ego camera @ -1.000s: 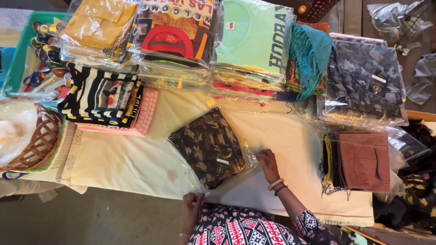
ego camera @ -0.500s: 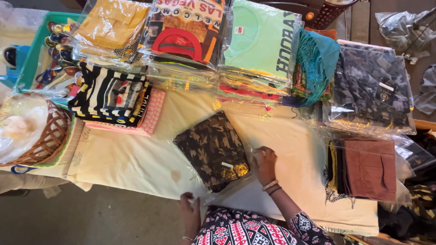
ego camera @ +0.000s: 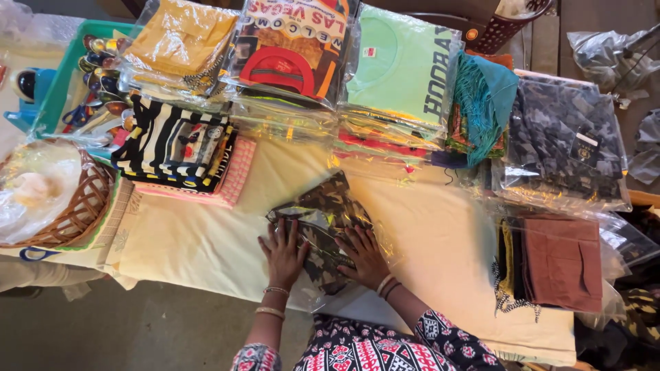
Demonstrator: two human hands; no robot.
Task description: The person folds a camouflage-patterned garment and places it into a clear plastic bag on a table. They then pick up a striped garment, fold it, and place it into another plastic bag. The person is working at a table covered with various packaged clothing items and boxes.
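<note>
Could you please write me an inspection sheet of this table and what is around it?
Surface: table under a cream cloth, mostly covered.
Job's things: camouflage garment in a clear bag, lying flat near the front edge.
Clutter: bagged shirt stacks, striped garment, brown folded cloth, wicker basket, green tray.
Hands: left hand and right hand both flat on the bag, fingers spread.
Cables: nothing seen.
Surroundings: grey floor, loose plastic bags.

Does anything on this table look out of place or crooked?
Yes. The camouflage garment in its clear bag, under the left hand and right hand, lies turned at an angle on the cream cloth, alone in front of the stacks. The teal fringed scarf hangs loose, unbagged.
</note>
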